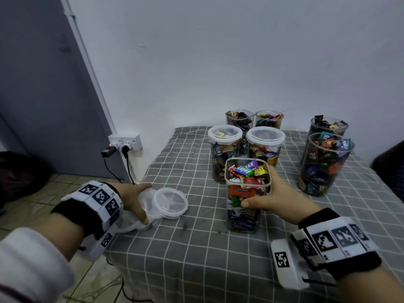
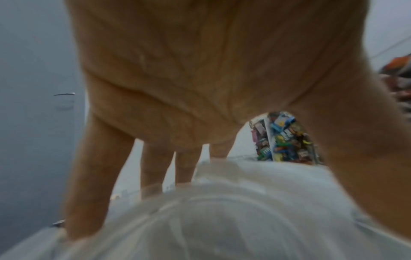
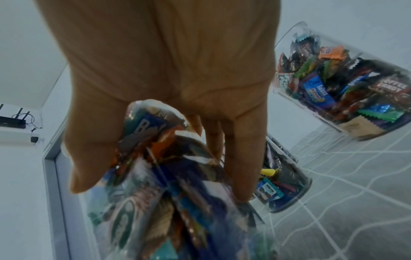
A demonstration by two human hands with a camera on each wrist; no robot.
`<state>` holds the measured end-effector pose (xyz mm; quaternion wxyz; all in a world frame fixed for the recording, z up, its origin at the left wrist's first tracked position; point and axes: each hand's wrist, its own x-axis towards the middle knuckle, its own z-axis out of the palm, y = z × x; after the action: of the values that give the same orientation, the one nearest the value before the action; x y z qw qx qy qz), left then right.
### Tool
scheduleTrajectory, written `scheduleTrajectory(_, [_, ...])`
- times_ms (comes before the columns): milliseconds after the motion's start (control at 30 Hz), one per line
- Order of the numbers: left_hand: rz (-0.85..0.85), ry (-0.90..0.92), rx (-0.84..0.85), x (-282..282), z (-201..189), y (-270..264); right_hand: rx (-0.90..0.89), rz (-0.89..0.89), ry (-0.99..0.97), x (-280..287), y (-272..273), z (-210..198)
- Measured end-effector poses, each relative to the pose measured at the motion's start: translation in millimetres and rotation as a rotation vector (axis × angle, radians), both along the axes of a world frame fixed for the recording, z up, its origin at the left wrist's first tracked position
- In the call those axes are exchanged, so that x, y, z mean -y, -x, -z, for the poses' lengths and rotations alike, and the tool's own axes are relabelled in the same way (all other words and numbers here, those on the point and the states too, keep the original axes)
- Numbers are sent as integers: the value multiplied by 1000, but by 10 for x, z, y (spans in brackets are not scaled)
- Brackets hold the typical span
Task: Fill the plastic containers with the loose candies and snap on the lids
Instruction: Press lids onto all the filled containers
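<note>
The right hand (image 1: pixel 270 194) grips the square candy-filled container (image 1: pixel 246 193) standing near-centre on the table (image 1: pixel 196 248); the left hand (image 1: pixel 131 199) clasps stacked clear lids (image 1: pixel 168 203) (round ones) at its left edge.

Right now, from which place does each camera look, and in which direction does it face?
Head: on the person's head, facing forward and down at the checked table; both forearms show, left hand on the stack of lids, right hand gripping the square container.
Left wrist: looks along the left hand at the lids.
Right wrist: looks along the right hand at the square container.
Shared: head and right wrist both show the tall round jar.
</note>
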<state>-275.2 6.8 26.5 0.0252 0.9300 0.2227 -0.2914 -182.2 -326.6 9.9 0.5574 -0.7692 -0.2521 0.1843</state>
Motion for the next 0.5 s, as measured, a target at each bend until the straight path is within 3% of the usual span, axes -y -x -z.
scheduleTrajectory(133, [124,-41,177,175,101,-15,-24,5,-23,-10,12,-3])
scheduleTrajectory(333, [204,123,354,498,118,-161,-3,14,-6,-6,41,-5])
scheduleTrajectory(400, [181,249,369,583,100,-209,-6,23,-9,1,48,-11])
scheduleTrajectory(500, [49,582,412,596,-20,-234,-1,29,-7,9,56,-19])
